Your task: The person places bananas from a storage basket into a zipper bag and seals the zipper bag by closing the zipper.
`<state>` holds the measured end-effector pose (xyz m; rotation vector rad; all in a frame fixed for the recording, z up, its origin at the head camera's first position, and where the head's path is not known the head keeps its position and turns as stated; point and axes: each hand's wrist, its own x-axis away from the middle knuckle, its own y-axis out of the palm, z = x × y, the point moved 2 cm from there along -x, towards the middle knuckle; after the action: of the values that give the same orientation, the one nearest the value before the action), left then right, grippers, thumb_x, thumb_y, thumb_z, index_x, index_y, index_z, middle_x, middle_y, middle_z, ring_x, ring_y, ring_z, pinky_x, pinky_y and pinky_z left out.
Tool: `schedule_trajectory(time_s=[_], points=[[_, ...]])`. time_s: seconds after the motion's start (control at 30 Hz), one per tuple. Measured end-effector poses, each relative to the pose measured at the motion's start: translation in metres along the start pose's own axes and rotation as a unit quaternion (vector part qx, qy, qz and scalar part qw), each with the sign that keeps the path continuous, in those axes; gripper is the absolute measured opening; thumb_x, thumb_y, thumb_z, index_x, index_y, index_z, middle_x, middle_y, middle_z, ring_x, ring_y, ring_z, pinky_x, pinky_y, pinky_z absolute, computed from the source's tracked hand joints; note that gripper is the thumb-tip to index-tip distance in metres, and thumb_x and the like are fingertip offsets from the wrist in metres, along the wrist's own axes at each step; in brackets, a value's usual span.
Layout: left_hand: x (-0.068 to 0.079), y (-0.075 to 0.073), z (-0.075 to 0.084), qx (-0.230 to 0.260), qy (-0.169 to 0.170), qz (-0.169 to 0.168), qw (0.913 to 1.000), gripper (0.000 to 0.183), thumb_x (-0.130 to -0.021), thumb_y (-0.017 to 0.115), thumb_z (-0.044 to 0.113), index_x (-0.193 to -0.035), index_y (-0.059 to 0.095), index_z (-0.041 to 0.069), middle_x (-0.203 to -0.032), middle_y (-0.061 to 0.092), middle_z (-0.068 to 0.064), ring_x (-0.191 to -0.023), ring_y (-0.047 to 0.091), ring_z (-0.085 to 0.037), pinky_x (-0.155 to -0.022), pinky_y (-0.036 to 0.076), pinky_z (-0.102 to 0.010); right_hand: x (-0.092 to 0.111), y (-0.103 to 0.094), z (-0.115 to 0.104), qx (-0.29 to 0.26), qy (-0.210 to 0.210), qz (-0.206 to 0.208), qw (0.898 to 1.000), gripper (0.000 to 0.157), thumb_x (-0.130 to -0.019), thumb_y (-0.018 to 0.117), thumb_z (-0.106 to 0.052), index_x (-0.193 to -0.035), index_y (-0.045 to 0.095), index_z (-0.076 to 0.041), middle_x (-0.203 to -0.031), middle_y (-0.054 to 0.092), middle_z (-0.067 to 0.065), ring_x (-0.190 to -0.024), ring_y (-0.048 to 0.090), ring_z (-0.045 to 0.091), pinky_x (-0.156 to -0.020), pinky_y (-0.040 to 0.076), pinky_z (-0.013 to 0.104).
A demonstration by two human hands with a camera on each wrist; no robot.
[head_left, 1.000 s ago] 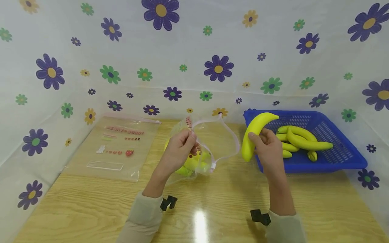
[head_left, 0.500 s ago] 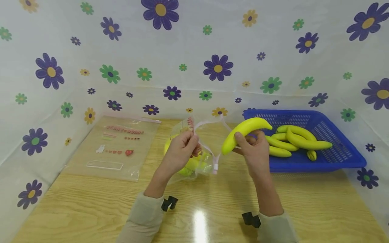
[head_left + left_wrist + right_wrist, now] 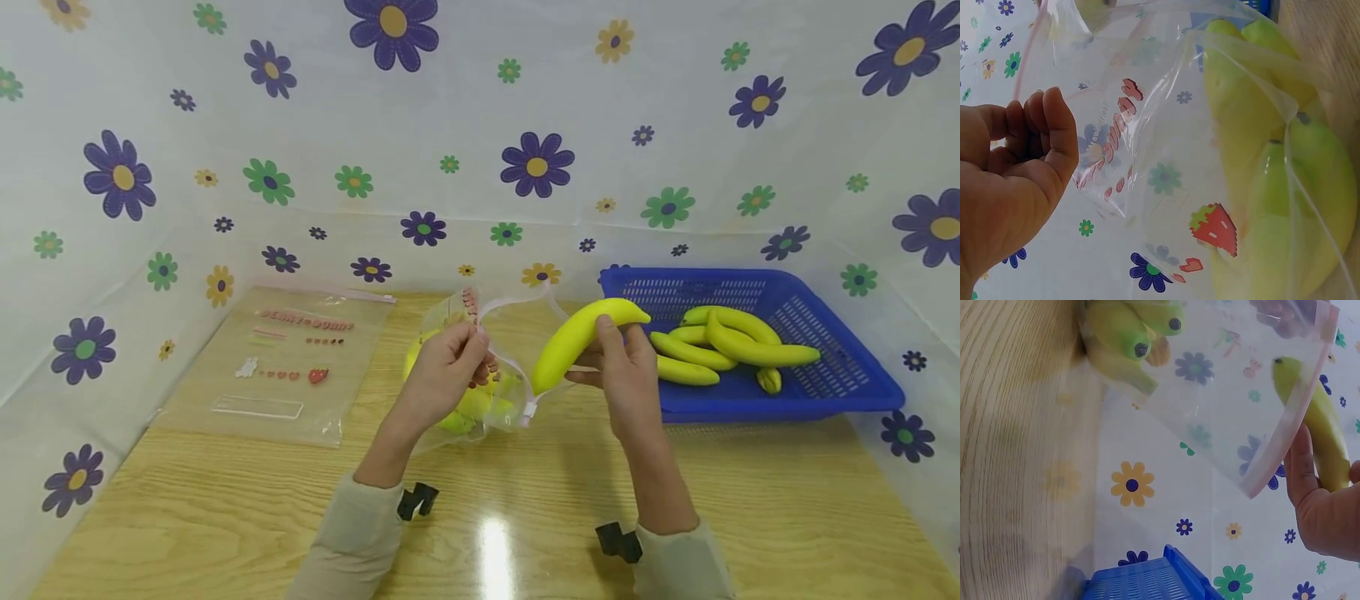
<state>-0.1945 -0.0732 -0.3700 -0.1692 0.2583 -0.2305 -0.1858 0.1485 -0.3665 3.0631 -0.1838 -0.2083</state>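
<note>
Right hand (image 3: 628, 375) grips a banana (image 3: 573, 337) at the mouth of the clear bag (image 3: 1312, 378); left hand (image 3: 448, 367) pinches the bag's edge; the banana looks light, firm, smooth; best held mid-length.

Yellow banana (image 3: 573, 340), tilted, lower end at open mouth of clear bag (image 3: 1235, 419), green-tipped bananas (image 3: 1322, 172) inside

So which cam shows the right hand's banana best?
Head: the banana shows nearly end to end, with the right hand covering little. Right wrist sees one end through the clear bag, the hand hiding part of the rest. Left wrist: at most a blurred bit, top edge.
</note>
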Motion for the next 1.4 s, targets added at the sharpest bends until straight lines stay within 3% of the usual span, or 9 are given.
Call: schedule_trajectory(time_s=[0.2,0.4,0.53,0.7,0.97,1.4], points=[[0.0006,0.001,0.0003,-0.004,0.007,-0.003,1.0,0.031,-0.107,0.043,0.018,-0.09,0.056,-0.004,-0.086,0.062,-0.026,-0.069,0.057,-0.019,-0.064,0.054,-0.031,0.0009,0.0,0.0018,0.058,0.037,-0.022,0.997,0.036,-0.1,0.061,-0.03,-0.123,0.055,-0.003,-0.102,0.069,0.009,-0.085,0.071,0.021,-0.068,0.06,0.035],[0.0009,0.0006,0.0003,-0.004,0.015,-0.002,0.9999,0.03,-0.107,0.044,0.018,-0.088,0.055,-0.002,-0.083,0.061,-0.025,-0.068,0.057,-0.02,-0.063,0.053,-0.032,-0.0006,-0.001,0.0032,0.097,0.026,-0.026,0.995,0.042,-0.099,0.061,-0.026,-0.134,0.046,-0.008,-0.099,0.073,0.012,-0.065,0.065,0.02,-0.053,0.052,0.028],[0.0004,0.0006,0.0002,-0.001,0.016,-0.004,0.9999,0.03,-0.107,0.044,0.018,-0.087,0.055,-0.001,-0.084,0.062,-0.025,-0.068,0.056,-0.02,-0.063,0.053,-0.032,-0.0002,-0.0013,0.0038,0.107,0.031,-0.033,0.993,0.032,-0.104,0.053,-0.028,-0.126,0.058,-0.005,-0.101,0.074,0.012,-0.058,0.061,0.016,-0.048,0.048,0.024],[0.0005,0.0008,0.0003,0.001,0.011,-0.006,0.9999,0.03,-0.107,0.044,0.018,-0.087,0.054,-0.001,-0.084,0.061,-0.025,-0.068,0.057,-0.02,-0.063,0.053,-0.033,-0.0018,-0.001,0.0063,0.117,0.022,-0.043,0.992,0.023,-0.102,0.057,-0.017,-0.115,0.067,-0.001,-0.094,0.074,0.007,-0.056,0.059,0.013,-0.046,0.048,0.024],[0.0005,-0.0003,0.0011,-0.005,0.012,-0.006,0.9999,0.031,-0.107,0.043,0.017,-0.089,0.055,-0.004,-0.085,0.061,-0.026,-0.068,0.057,-0.019,-0.063,0.054,-0.035,-0.0044,-0.0035,0.0079,0.127,0.018,-0.039,0.991,0.021,-0.101,0.058,-0.014,-0.113,0.067,-0.001,-0.091,0.073,0.006,-0.055,0.059,0.013,-0.047,0.049,0.024],[0.0,-0.004,0.0021,-0.016,0.003,0.007,0.9998,0.03,-0.107,0.044,0.019,-0.087,0.057,0.0,-0.086,0.063,-0.025,-0.069,0.059,-0.02,-0.065,0.057,-0.036,-0.0076,-0.0068,0.0077,0.125,0.027,-0.031,0.991,0.021,-0.101,0.057,-0.014,-0.113,0.066,0.001,-0.085,0.07,0.003,-0.057,0.059,0.013,-0.048,0.048,0.023]])
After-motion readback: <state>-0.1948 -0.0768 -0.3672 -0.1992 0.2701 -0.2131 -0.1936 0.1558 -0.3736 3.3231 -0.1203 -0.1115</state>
